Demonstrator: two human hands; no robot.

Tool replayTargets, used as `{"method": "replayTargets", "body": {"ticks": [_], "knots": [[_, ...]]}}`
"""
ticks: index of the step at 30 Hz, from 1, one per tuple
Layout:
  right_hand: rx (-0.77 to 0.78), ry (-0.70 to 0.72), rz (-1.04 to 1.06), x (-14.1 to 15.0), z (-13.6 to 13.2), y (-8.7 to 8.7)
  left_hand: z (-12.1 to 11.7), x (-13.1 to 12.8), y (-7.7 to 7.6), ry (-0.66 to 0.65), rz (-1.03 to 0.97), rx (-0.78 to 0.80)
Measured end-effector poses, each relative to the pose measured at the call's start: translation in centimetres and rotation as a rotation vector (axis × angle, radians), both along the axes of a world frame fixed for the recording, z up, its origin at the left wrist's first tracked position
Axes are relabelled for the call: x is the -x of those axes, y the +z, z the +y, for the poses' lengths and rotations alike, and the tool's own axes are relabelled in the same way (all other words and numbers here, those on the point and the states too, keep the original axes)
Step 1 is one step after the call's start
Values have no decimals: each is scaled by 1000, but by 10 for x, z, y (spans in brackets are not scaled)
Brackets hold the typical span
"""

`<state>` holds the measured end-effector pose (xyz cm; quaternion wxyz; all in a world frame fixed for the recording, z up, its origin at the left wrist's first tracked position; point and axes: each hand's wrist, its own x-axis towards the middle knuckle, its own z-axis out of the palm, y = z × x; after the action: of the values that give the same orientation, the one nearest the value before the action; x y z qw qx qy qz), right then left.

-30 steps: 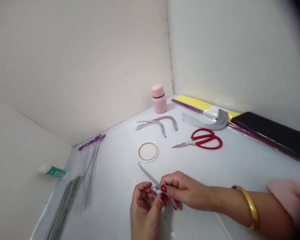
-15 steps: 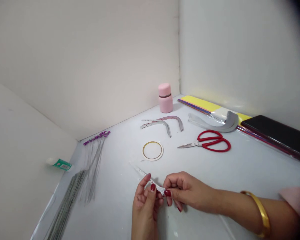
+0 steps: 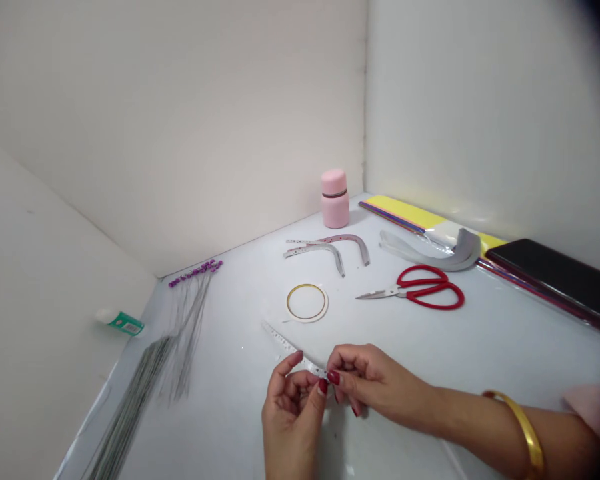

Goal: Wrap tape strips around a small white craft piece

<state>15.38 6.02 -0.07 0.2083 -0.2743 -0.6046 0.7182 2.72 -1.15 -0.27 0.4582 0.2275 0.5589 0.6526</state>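
A narrow white strip (image 3: pixel 286 345) with small dark spots runs diagonally from the table up to my fingers. My left hand (image 3: pixel 296 407) pinches it near its right end, thumb against the fingers. Close beside it, my right hand (image 3: pixel 367 377) is closed, with thumb and index fingertip at that same end of the strip. The very tip is hidden between the fingertips. Just beyond my hands lies a flat roll of thin white tape (image 3: pixel 325 309). Red-handled scissors (image 3: pixel 423 291) rest beyond my right hand, blades pointing left.
Curled spotted strips (image 3: pixel 330 245) lie near a pink bottle (image 3: pixel 335 207). At right are a grey-white curled strip bundle (image 3: pixel 460 253), yellow sheets (image 3: pixel 405 212) and a black phone (image 3: pixel 550 277). Left are grey wires (image 3: pixel 135 407), purple-tipped stems (image 3: pixel 197 273) and a green-white tube (image 3: pixel 126 324).
My left thumb has slid right along the strip towards its end, meeting the right fingertips. The strip now lies a little straighter. The view has shifted slightly.
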Motion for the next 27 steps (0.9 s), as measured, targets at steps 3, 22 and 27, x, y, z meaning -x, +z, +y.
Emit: {"method": "replayTargets", "body": {"ticks": [3,22,27], "knots": [[-26,-11,-9,0,0,-1,0,0,-3,-31,-21,-24],[-235,-26,-13,-3,-3,-1,-7,12,-12,-25,951,-383],[-272,-44,-26,-3,-3,0,-6,12,-11,-56,942,-390]]}}
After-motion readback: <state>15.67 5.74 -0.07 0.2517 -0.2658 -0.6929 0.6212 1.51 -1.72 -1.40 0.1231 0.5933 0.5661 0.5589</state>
